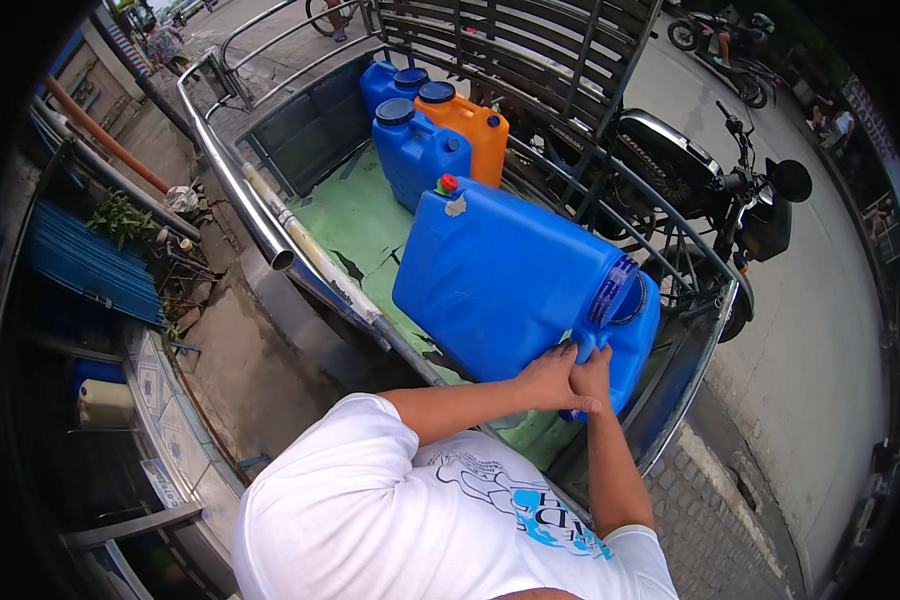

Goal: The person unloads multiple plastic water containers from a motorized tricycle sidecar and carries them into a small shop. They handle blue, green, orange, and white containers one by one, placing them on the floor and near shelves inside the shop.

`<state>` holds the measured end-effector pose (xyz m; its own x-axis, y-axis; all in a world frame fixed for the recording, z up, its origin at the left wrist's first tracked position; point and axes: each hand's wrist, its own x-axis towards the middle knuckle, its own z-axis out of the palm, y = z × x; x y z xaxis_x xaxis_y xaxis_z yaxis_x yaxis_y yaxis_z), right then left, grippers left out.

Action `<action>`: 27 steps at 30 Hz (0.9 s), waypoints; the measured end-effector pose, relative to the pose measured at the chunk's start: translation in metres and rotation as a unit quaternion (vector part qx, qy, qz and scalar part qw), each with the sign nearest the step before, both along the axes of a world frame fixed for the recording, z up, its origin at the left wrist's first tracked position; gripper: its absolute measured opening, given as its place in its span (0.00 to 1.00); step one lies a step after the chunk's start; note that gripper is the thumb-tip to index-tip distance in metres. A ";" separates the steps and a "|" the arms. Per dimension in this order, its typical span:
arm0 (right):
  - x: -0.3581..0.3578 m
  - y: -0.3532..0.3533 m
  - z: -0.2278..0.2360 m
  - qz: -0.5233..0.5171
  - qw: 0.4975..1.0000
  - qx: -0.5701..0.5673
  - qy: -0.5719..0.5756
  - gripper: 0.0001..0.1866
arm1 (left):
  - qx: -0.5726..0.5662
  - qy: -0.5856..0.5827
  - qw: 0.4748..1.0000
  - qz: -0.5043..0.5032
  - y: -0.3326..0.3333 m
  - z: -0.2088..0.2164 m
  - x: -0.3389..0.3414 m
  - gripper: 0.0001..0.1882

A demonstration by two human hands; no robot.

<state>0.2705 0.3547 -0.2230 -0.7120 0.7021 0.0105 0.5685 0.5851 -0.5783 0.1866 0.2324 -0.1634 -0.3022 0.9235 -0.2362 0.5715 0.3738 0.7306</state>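
A person in a white shirt stands at the near end of a metal cart and holds a big blue jug with both hands. The big blue jug is tipped over on its side, with its wide blue cap facing near and right and its small red cap on the far side. It rests on the green floor of the cart, close to the near right corner. The left hand is pressed flat against the near end of the jug, fingers curled over the edge. The right hand is right beside it, touching it, with fingers wrapped on the jug just under the wide cap. The two hands are close together. At the far end of the cart stand two smaller blue jugs and an orange jug, all upright and touching each other. A long pale pipe lies along the left rail of the cart. A black motorbike is joined to the right side of the cart, beyond the metal bars. A grey road runs on the right.
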 end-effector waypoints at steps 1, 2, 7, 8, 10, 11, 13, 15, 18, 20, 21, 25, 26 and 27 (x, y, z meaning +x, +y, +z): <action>0.003 0.003 -0.011 -0.037 0.990 -0.119 0.059 0.28 | -0.006 0.049 0.999 -0.021 0.004 0.003 0.003 0.66; 0.005 0.006 -0.020 -0.073 0.962 -0.235 0.119 0.26 | 0.027 0.040 0.998 -0.027 0.010 0.008 0.002 0.65; 0.006 0.021 -0.025 -0.138 0.914 -0.343 0.170 0.16 | 0.102 -0.097 0.952 -0.270 0.046 0.052 -0.065 0.51; 0.006 0.022 -0.020 -0.275 0.830 -0.449 0.182 0.14 | 0.112 -0.173 0.948 -0.242 0.054 0.061 -0.094 0.42; 0.001 0.026 -0.010 -0.291 0.760 -0.516 0.270 0.14 | 0.294 -0.304 0.899 -0.116 0.067 0.067 -0.175 0.26; -0.003 0.026 -0.007 -0.310 0.718 -0.544 0.304 0.14 | 0.375 -0.319 0.870 0.000 0.076 0.064 -0.225 0.22; -0.009 0.031 0.000 -0.339 0.687 -0.528 0.367 0.07 | 0.498 -0.217 0.803 0.245 0.100 0.045 -0.337 0.22; -0.012 0.037 0.004 -0.337 0.665 -0.523 0.414 0.07 | 0.344 -0.079 0.807 0.473 0.106 0.004 -0.441 0.32; -0.010 0.042 0.010 -0.399 0.656 -0.500 0.402 0.06 | 0.186 -0.025 0.807 0.560 0.091 -0.076 -0.566 0.42; -0.007 0.043 0.013 -0.423 0.649 -0.490 0.400 0.06 | 0.161 -0.072 0.773 0.609 0.094 -0.120 -0.619 0.42; -0.005 0.043 0.014 -0.431 0.640 -0.491 0.404 0.06 | 0.140 -0.069 0.751 0.642 0.089 -0.139 -0.633 0.41; -0.005 0.042 0.012 -0.453 0.616 -0.492 0.417 0.09 | 0.175 -0.203 0.744 0.612 0.081 -0.177 -0.668 0.38; -0.006 0.042 0.009 -0.460 0.610 -0.491 0.419 0.10 | 0.175 -0.232 0.741 0.605 0.082 -0.180 -0.669 0.40; -0.006 0.042 0.007 -0.440 0.607 -0.500 0.432 0.12 | 0.167 -0.199 0.769 0.584 0.082 -0.181 -0.667 0.37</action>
